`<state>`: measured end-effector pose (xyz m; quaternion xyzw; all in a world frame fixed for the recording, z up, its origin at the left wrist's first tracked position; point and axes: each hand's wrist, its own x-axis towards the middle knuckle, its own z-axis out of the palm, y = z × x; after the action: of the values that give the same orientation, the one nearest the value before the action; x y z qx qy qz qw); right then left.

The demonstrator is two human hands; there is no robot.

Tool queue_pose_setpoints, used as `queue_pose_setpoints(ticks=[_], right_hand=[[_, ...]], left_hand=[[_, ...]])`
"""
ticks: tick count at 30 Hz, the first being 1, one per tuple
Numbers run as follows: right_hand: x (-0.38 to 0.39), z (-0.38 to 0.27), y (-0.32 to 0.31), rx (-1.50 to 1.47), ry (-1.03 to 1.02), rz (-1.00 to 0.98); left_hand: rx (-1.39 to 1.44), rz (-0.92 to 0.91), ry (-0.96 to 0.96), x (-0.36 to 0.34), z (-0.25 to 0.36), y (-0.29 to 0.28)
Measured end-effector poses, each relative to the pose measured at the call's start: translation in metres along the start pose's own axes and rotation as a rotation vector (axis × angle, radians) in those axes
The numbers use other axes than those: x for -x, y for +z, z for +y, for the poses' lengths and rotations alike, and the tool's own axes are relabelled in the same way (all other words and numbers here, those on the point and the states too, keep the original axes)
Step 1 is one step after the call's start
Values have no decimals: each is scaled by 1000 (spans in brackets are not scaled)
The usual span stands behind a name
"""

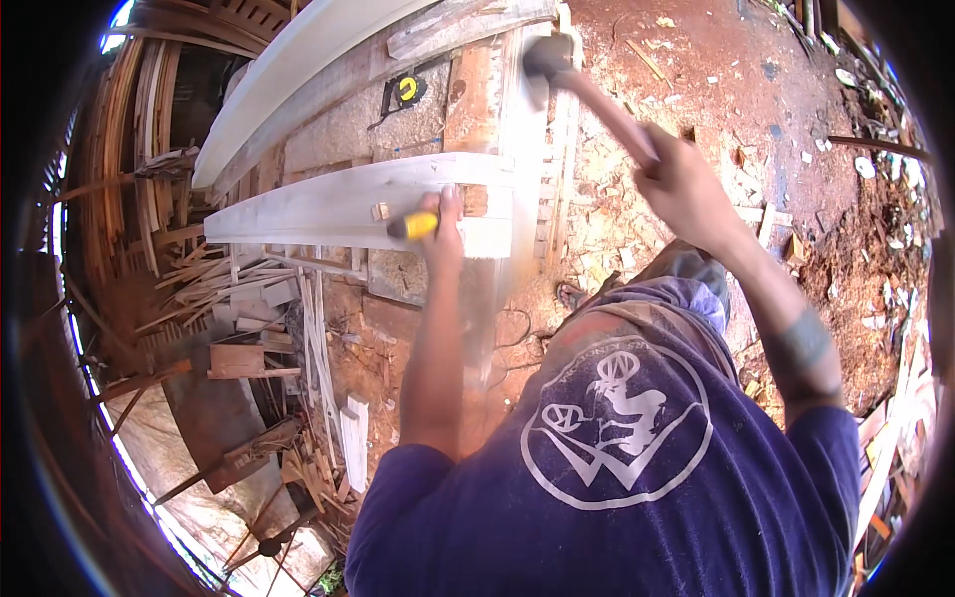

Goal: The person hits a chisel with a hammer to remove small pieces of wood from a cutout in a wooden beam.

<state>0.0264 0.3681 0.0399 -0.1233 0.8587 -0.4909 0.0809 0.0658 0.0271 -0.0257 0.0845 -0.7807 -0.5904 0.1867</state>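
My left hand (445, 234) is closed on a yellow-and-dark tool (418, 226), probably a chisel, at a pale wooden board (328, 214); its tip is hard to make out. My right hand (681, 184) grips the wooden handle of a hammer (605, 107), whose blurred dark head is raised near the bench's far right corner. A small light wood piece (380, 211) sits on the board left of my left hand. A black-and-yellow tape measure (406, 92) lies farther back, between the near board and another long pale board (249, 119).
Stacked timber (134, 109) stands along the left, with scattered offcuts (239, 318) below it. The reddish dirt ground (686, 60) on the right is littered with wood chips and scraps. Upright pale lengths (353, 438) lie near my left elbow.
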Motion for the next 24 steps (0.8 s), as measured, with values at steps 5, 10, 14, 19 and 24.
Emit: queue_pose_setpoints(ticks=[5,10,14,19,24], right_hand=[[75,39,-10,-68,497,80],[105,51,0,-157,620,195],[121,44,25,-285,653,251],[153,59,55,-410,715,306],[160,67,64,-432,771,287]], left_hand=[[-25,-41,39,0,-16,-14],[-134,-301,157,-67,35,45],[-537,-540,519,-20,21,92],[-624,-568,453,12,-2,96],[-604,-593,460,5,-24,88]])
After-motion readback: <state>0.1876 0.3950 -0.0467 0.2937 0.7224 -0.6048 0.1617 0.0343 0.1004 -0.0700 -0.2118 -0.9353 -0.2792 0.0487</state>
